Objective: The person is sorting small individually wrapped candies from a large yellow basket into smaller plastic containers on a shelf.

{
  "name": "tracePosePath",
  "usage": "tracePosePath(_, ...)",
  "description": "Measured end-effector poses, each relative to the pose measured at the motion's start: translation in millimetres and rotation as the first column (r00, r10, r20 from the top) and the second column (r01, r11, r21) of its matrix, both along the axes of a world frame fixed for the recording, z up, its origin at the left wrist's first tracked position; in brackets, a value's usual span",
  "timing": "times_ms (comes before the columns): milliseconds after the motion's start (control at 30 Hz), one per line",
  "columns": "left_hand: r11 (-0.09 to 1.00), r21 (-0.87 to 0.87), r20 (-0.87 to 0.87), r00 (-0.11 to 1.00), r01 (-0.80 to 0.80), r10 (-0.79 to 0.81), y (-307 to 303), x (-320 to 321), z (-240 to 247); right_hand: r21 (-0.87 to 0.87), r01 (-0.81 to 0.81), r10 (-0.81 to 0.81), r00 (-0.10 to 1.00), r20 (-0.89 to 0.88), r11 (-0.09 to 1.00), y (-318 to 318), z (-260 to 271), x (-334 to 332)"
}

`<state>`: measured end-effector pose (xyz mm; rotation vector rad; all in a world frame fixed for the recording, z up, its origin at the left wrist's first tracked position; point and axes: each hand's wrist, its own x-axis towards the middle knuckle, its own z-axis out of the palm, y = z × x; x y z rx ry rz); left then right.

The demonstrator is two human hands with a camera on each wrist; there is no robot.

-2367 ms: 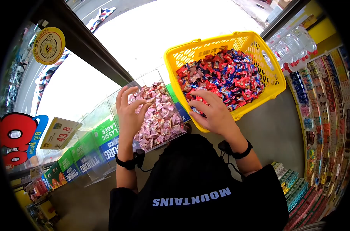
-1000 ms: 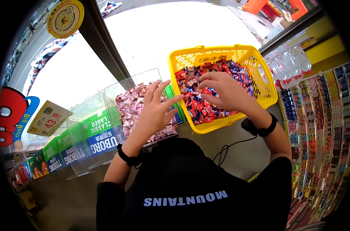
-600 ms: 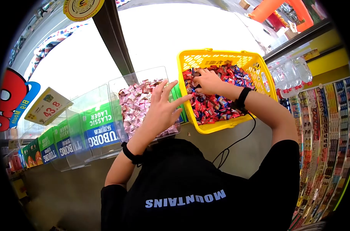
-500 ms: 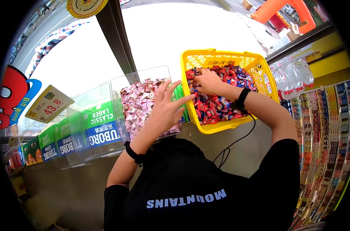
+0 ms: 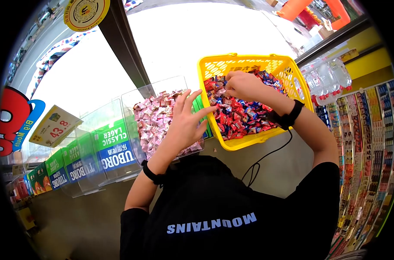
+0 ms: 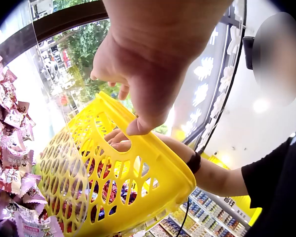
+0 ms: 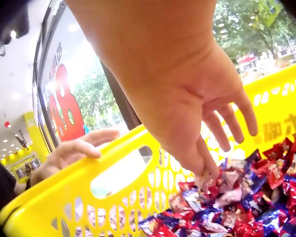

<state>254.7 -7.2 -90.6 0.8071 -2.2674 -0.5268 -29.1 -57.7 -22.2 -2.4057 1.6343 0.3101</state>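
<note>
While the left hand (image 5: 184,125) is kept splayed above pink sweets (image 5: 155,117), the right hand (image 5: 244,84) has been moved deeper into the yellow basket (image 5: 244,143); its grip cannot be told.

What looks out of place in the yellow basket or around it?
A few pale pink wrappers lie among the red and blue sweets in the yellow basket, under the right hand. They look like the pink sweets in the clear bin beside it, so they seem misplaced.

Grey counter (image 5: 97,212) w/ yellow basket (image 5: 253,141) & clear candy bins (image 5: 127,97) side by side.
</note>
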Motion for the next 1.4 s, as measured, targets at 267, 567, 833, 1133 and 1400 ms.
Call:
tracePosePath(267, 0.994, 0.005, 0.007, 0.994, 0.113, -0.113, 0, 14, 28, -0.399, -0.069, 0.27, 0.84, 0.472, 0.914, 108, 29, 37)
tracePosePath(567, 0.987, -0.105, -0.057, 0.99, 0.125, -0.132, 10, 19, 28, -0.482, 0.122, 0.229, 0.762, 0.606, 0.868, 139, -2, 65)
tracePosePath(833, 0.992, -0.065, 0.069, 0.993, 0.104, -0.1, 18, 34, 36, -0.621, 0.123, 0.338, 0.749, 0.57, 0.774, 137, -25, 78)
tracePosePath(1133, 0.991, 0.041, 0.074, 0.988, 0.131, -0.133, 20, 40, 39, -0.658, 0.003, 0.42, 0.767, 0.485, 0.753, 139, -28, 79)
tracePosePath(1400, 0.994, 0.008, 0.123, 0.987, 0.108, -0.108, 16, 45, 35, -0.633, 0.056, 0.347, 0.797, 0.494, 0.772, 138, -21, 83)
